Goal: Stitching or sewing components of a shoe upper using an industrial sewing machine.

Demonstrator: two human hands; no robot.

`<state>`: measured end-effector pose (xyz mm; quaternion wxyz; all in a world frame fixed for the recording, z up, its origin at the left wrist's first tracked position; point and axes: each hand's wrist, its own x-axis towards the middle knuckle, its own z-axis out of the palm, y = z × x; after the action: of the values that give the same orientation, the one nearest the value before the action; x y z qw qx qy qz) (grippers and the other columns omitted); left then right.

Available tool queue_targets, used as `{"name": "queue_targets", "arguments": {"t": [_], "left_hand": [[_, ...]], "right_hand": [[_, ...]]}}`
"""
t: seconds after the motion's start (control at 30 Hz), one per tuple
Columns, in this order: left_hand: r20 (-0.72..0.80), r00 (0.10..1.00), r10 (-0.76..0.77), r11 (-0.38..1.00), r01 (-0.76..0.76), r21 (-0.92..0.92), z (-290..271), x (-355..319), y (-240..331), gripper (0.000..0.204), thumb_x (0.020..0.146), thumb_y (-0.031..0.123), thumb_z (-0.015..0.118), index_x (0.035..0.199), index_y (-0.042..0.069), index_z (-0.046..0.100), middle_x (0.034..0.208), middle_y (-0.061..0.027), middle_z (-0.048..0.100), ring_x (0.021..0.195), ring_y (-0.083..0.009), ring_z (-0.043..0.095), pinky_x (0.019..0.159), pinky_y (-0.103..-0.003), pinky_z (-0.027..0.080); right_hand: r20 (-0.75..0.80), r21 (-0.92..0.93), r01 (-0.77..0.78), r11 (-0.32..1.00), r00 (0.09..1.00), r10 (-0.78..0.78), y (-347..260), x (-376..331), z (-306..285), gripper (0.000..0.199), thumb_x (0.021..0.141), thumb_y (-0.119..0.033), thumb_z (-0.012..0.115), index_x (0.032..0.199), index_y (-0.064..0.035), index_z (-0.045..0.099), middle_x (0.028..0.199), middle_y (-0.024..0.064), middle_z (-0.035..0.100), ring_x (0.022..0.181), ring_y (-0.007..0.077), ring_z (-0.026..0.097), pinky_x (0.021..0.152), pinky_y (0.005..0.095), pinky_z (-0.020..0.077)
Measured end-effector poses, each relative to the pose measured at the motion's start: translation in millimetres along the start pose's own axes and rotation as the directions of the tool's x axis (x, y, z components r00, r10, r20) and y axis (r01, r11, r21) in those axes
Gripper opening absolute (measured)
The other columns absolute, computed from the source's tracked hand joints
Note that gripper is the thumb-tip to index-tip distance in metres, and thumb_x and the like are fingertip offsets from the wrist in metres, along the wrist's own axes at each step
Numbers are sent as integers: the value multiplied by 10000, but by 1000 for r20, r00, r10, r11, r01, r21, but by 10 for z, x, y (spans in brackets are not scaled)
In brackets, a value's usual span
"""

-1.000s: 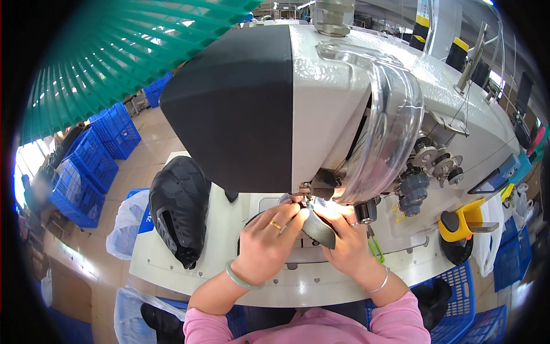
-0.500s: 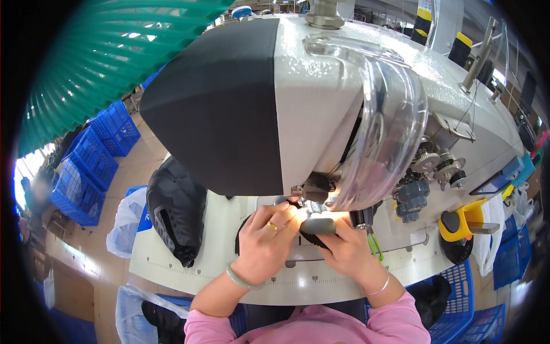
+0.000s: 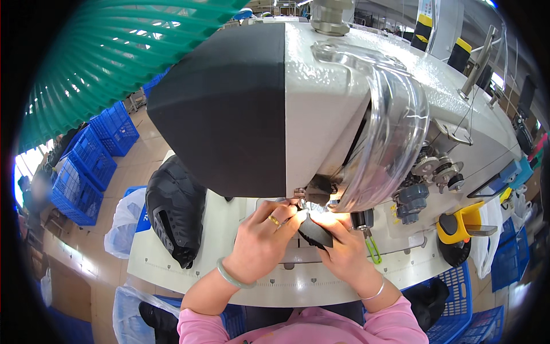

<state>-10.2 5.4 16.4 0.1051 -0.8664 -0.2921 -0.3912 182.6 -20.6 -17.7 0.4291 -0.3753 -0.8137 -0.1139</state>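
A small dark fabric piece (image 3: 314, 233) lies under the lit needle area of a large white and black sewing machine (image 3: 298, 97). My left hand (image 3: 260, 243), with a gold ring and a pale green bangle, pinches the piece's left edge close to the needle. On the other side my right hand (image 3: 344, 249), wearing a thin bracelet, holds the piece from the right and below. Both hands rest on the white machine table (image 3: 189, 275).
A stack of black shoe uppers (image 3: 175, 209) lies on the table to the left. A clear guard (image 3: 389, 137) covers the machine's front. Blue crates (image 3: 86, 166) stand on the floor at left, and a teal ribbed hose (image 3: 114, 51) hangs overhead. A yellow holder (image 3: 458, 223) sits at right.
The view has moved closer to the machine. Both hands stay at the needle, and the dark piece has turned slightly between them.
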Motion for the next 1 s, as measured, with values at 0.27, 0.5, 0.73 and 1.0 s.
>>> {"name": "queue_targets", "arguments": {"t": [0.27, 0.5, 0.73, 1.0], "left_hand": [[4, 1000, -9, 996, 9, 83, -1, -14, 101, 339, 674, -8, 639, 1012, -3, 640, 1035, -100, 600, 853, -254, 642, 696, -336, 575], [-166, 950, -266, 953, 234, -191, 124, 31, -58, 160, 716, 22, 723, 869, 37, 678, 811, -30, 637, 700, -226, 619, 527, -317, 478], [-221, 970, -101, 990, 121, 77, 260, 0, 93, 224, 652, 27, 681, 875, 47, 665, 923, -38, 621, 721, -199, 575, 569, -292, 501], [10, 1000, -22, 996, 21, 83, 17, -63, 93, 328, 642, 59, 647, 967, 15, 668, 991, -83, 577, 907, -256, 602, 761, -369, 545]], "right_hand": [[-16, -44, -87, 995, 996, 86, -68, -10, 50, 366, 634, -16, 725, 996, -57, 691, 1009, 50, 628, 900, 264, 596, 710, 363, 471], [55, 167, -164, 972, 986, 157, -18, 105, 81, 285, 732, -156, 742, 1005, -86, 705, 896, -7, 605, 834, 192, 555, 756, 390, 313], [87, 192, -61, 980, 995, 45, 41, 133, -24, 334, 692, -91, 780, 1017, -51, 713, 963, 39, 630, 768, 214, 630, 669, 317, 520], [195, 77, -137, 988, 973, 120, 21, -6, -108, 172, 612, -99, 741, 729, -92, 616, 811, 128, 546, 720, 299, 575, 541, 402, 436]]}}
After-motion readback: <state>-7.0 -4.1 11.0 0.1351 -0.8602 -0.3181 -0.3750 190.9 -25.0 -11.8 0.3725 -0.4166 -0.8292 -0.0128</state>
